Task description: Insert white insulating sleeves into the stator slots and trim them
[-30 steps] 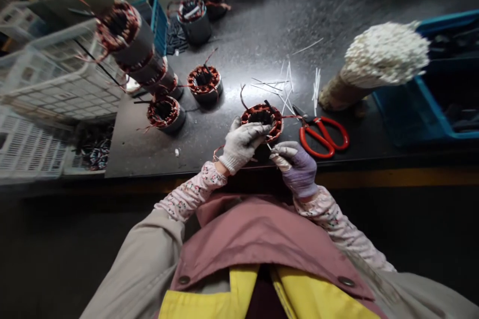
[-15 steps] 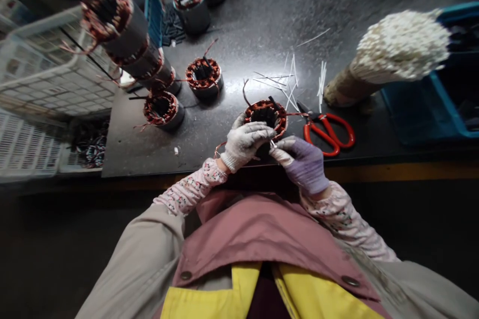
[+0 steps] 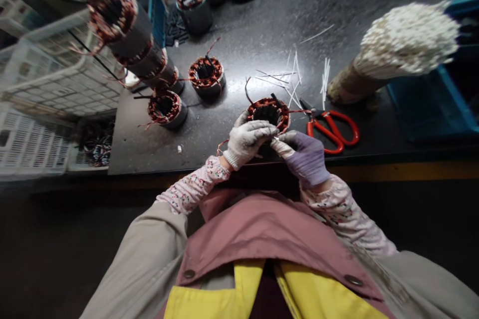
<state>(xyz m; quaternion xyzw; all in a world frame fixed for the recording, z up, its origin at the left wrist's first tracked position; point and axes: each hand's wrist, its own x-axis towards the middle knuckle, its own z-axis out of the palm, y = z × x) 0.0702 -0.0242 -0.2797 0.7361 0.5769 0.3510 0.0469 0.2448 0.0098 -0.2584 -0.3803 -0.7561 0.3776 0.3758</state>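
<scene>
A motor stator (image 3: 285,115) with copper windings around a dark bore stands near the table's front edge. My left hand (image 3: 247,141), in a white glove, is wrapped over its near left rim. In a purple glove with pale fingertips, my right hand (image 3: 305,155) pinches a thin white tie (image 3: 276,138) at the near right rim. The fingertips of both hands almost meet there, and they hide part of the tie. Just right of the stator lie red-handled snips (image 3: 334,133). Loose white ties (image 3: 275,79) are scattered behind it.
Two more stators (image 3: 206,74) stand to the left, beside a leaning-looking stack of stators (image 3: 132,35). Further back are several others. White plastic baskets (image 3: 60,84) line the left. At right stand a thick bundle of white ties (image 3: 409,40) and a blue bin (image 3: 415,109).
The view has shifted slightly, so the table things appear a little further right. My right fingers have moved closer to the stator's rim, and less of the white tie shows.
</scene>
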